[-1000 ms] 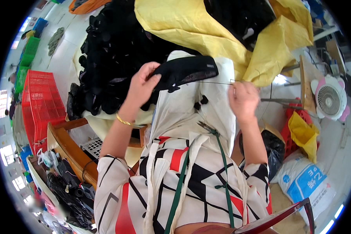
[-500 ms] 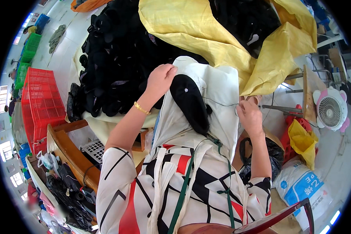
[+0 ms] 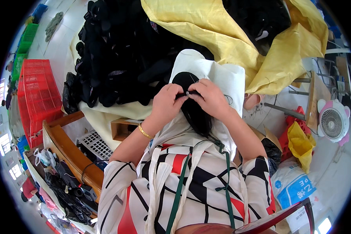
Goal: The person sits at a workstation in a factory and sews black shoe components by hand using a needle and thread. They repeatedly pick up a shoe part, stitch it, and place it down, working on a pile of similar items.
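Observation:
A black fabric slipper (image 3: 199, 119) lies lengthwise over the white cloth (image 3: 231, 76) on my lap. At its upper part, my left hand (image 3: 168, 103) pinches the black fabric between thumb and fingers. My right hand (image 3: 211, 98) meets it there, thumb and forefinger pressed together; what they pinch is too small to make out. A tiny pale ornament (image 3: 187, 93) shows between the fingertips of both hands. Beside my right hand, a dark thread (image 3: 229, 100) curls loosely across the white cloth.
Ahead is a big heap of black slippers (image 3: 121, 50), with a yellow woven sack (image 3: 206, 29) to its right. A wooden frame (image 3: 72, 152) and red crates (image 3: 39, 95) stand left. A white fan (image 3: 334, 124) and a plastic bag (image 3: 292, 187) are at right.
My right hand has come in from the far right, where the thread was stretched out, to the slipper. My left hand has moved down onto the fabric. The thread now hangs slack.

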`<state>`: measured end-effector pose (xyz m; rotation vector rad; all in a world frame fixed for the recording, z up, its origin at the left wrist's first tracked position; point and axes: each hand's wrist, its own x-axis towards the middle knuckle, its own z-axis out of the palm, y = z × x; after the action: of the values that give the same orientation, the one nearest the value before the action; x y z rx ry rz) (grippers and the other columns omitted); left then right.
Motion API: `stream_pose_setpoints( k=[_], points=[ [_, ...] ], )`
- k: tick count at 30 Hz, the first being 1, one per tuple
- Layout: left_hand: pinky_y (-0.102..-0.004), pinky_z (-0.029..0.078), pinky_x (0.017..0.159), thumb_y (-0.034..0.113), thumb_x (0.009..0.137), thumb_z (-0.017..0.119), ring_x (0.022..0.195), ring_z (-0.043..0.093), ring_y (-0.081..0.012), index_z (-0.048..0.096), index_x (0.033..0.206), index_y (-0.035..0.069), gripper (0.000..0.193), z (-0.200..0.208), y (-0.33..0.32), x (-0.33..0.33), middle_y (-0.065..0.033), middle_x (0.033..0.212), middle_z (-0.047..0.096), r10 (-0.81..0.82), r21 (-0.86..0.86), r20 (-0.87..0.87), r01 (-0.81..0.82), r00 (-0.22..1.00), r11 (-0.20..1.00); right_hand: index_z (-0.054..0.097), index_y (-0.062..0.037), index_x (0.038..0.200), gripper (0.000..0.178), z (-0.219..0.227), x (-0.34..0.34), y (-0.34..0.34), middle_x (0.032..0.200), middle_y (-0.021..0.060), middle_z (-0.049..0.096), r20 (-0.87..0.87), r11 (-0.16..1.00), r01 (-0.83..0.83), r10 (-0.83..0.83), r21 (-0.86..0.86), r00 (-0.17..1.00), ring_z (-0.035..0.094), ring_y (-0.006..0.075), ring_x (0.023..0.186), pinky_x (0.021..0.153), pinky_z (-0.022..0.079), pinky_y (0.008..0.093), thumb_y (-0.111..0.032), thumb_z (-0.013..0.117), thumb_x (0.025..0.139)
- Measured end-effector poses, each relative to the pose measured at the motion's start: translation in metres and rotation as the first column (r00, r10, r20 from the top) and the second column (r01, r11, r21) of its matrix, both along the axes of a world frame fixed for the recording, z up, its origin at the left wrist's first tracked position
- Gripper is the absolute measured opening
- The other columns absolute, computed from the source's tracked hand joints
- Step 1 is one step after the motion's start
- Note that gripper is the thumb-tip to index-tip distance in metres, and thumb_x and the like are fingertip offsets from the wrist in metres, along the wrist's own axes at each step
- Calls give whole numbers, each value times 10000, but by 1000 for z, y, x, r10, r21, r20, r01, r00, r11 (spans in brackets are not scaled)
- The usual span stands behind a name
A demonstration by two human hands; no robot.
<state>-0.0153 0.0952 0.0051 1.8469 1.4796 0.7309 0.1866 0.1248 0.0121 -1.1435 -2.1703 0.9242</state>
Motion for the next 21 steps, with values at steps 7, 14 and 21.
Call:
stream_pose_setpoints(
  k=[7,14,21],
  points=[
    [-378,477,606,78,773,758,728,573,-302,606,923,61,214,-21,-4,7,-106,833,603,8,287,30,-16,1000,958,637,-48,1007,192,-17,-1,-15,889,132,588,-49,993,116,-118,-35,992,579,336,851,729,485,404,-66,705,829],
    [-408,498,724,185,797,721,811,610,-310,646,941,96,185,-28,-23,9,-92,866,639,31,247,-142,5,989,969,654,-43,991,163,-8,-9,-12,942,167,619,117,999,47,-45,-19,992,593,374,897,786,484,445,-158,666,876],
    [-431,504,694,283,818,675,808,642,-365,654,921,9,294,-22,-13,-3,-194,850,652,109,-131,145,-90,983,987,629,-10,950,142,-15,-6,-2,930,186,618,68,986,-28,40,-165,997,597,360,864,770,475,422,-126,658,875]
  ],
)
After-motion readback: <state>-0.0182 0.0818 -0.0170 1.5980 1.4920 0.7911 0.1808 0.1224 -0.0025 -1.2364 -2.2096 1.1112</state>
